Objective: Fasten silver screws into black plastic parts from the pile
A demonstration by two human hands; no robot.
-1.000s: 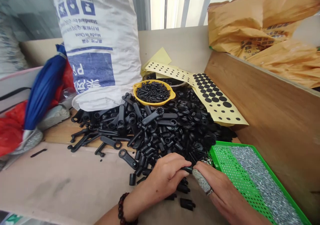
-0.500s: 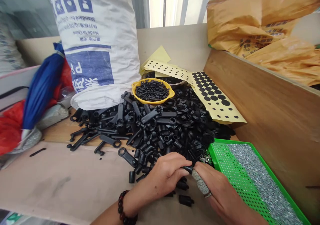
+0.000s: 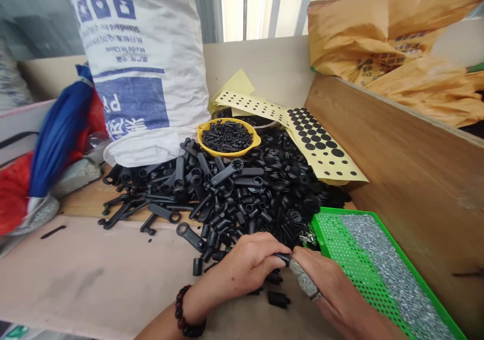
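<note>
At far left, one blue umbrella (image 3: 58, 136) lies folded beside red cloth (image 3: 15, 194). Right of it, one white sack (image 3: 181, 53) stands at the far side of the table (image 3: 113, 274). In front of the sack, black handles (image 3: 192, 236) lie heaped, too many to count; one lies apart at the near edge of the heap, ring end to the left. One yellow bowl (image 3: 229, 153), full of black screws (image 3: 227, 136), sits at the far middle. Right of the handles spread black caps and short tubes, beyond counting.

Near the middle, the left hand (image 3: 251, 264), with one beaded bracelet (image 3: 189, 312) at its wrist, has a narrow grip, thumb and finger pinching one small black piece (image 3: 282, 258). That piece is between the two hands. The right hand (image 3: 327, 282), one digit wrapped in speckled grey, curls at the piece's right end; whether its grip holds anything more is hidden. One black stub (image 3: 279, 299) lies just below them.

Farther right, one green tray (image 3: 335, 247) carries countless metal pins (image 3: 397, 274). Beyond it are one dotted yellow strip (image 3: 333, 164), one wooden board (image 3: 397, 153) and, at far right, orange bagging (image 3: 363, 32).
</note>
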